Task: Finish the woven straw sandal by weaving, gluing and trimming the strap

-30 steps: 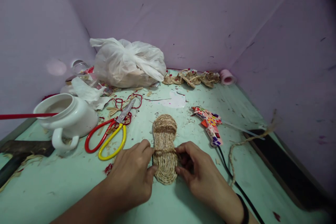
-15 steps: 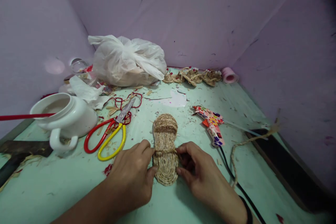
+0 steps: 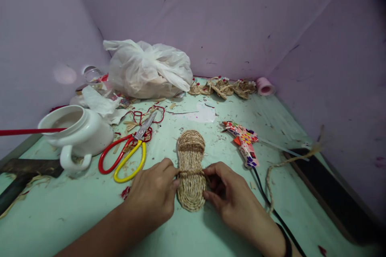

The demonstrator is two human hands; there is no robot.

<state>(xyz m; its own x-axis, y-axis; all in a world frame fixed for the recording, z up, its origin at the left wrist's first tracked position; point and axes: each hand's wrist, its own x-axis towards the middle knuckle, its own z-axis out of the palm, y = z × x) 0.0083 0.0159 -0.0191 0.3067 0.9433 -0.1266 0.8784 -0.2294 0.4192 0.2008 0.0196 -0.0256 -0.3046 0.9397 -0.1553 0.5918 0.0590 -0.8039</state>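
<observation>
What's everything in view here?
Sole-shaped piece: one, tan, centre
Scissors: one, red and yellow, left
Glue gun: one, multicoloured, right
Rope: one, tan, right
Slab: one, black, right
Pot: one, white, left
Rod: one, red, left
Hammer: one, dark, left
Yarn: some, red, left
Crumpled sheet: one, white, left
Bag: one, white, back
Woven items: several, tan, back
Spool: one, pink, back
Table: one, green, beneath
Walls: three, purple, around
Left hand: one, bare, piece's left side
Right hand: one, bare, piece's right side

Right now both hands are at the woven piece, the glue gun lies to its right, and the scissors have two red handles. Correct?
Not quite: the scissors are red-and-yellow-handled, per the head view. The left hand and right hand are at the woven piece; the glue gun lies to its right.
</observation>
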